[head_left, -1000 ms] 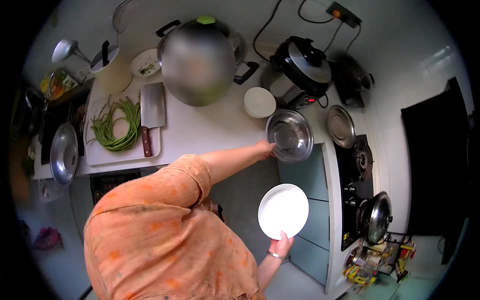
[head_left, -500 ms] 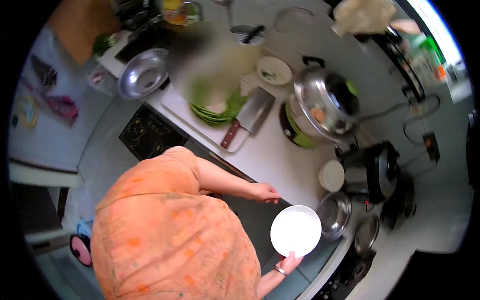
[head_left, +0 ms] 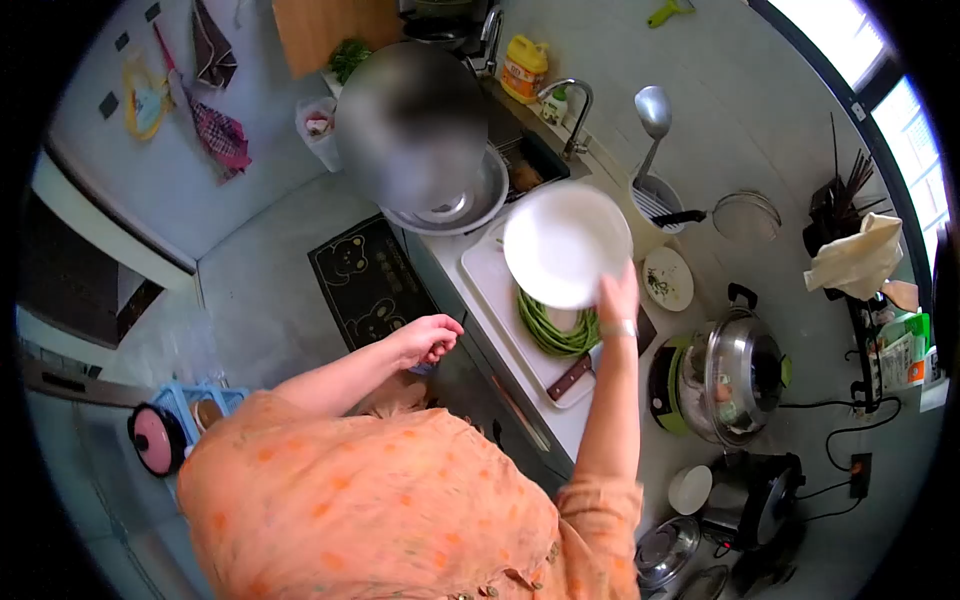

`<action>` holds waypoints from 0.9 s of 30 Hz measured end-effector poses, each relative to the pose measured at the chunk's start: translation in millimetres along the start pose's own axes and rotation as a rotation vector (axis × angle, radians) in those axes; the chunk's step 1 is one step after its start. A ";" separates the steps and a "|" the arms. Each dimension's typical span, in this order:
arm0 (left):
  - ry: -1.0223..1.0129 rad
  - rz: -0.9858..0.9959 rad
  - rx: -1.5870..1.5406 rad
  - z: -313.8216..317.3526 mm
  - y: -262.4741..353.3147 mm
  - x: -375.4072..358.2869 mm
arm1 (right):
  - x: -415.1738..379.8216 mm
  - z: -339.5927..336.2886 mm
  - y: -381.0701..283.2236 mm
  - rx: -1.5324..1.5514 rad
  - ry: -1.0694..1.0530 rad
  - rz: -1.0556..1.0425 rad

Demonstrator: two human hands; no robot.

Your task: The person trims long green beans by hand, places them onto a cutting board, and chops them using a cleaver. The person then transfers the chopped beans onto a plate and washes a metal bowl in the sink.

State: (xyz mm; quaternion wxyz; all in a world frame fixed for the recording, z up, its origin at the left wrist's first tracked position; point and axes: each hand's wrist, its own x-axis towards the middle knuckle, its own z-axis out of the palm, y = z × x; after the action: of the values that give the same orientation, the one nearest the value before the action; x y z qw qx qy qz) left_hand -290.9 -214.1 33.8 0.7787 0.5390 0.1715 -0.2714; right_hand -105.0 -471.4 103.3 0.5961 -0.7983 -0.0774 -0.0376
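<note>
1. While the right hand bears the white dish alone, keep its fingers firmly closed on the rim. They grasp the dish at its lower right edge; the fingers behind the rim are hidden.

2. Maintain a steady wrist. The bracelet sits clear of the rim; an unsteady wrist is likely to swing the far edge, since the grip is at one side only.

3. Keep the left hand ready as a second support. It is in the centre of the frame, well apart from the dish, with its fingers released, loosely curled and no object visible in them.

4. Control the dish's height. It is right of the upper centre of the frame, over part of the white cutting board and the coiled green beans in this view. The gap beneath cannot be judged; allow ample clearance.

5. Guard the forearm. It passes across the cleaver in the view, near the brown handle; keep the elbow raised.

6. Observe the outer obstacles. The metal basin lies to the upper left of the dish, and the utensil holder to its right. Move smoothly to avoid knocking either.
</note>
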 end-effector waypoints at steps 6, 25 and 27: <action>0.096 0.080 -0.071 -64.6 69.8 17.8 | 90.7 120.3 -82.7 -0.469 0.187 -0.015; -0.914 -0.037 0.797 181.1 40.3 141.8 | -316.7 -121.5 190.6 0.324 1.267 0.582; -0.924 0.065 0.898 234.6 6.5 144.7 | -313.3 -122.6 184.3 0.313 1.215 0.616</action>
State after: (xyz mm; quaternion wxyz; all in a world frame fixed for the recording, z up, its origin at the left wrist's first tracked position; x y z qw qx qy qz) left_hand -178.0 -465.5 42.2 0.4786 0.6450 -0.3280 -0.4973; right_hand -378.6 -664.6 -83.6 0.6252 -0.5263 0.4951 -0.2949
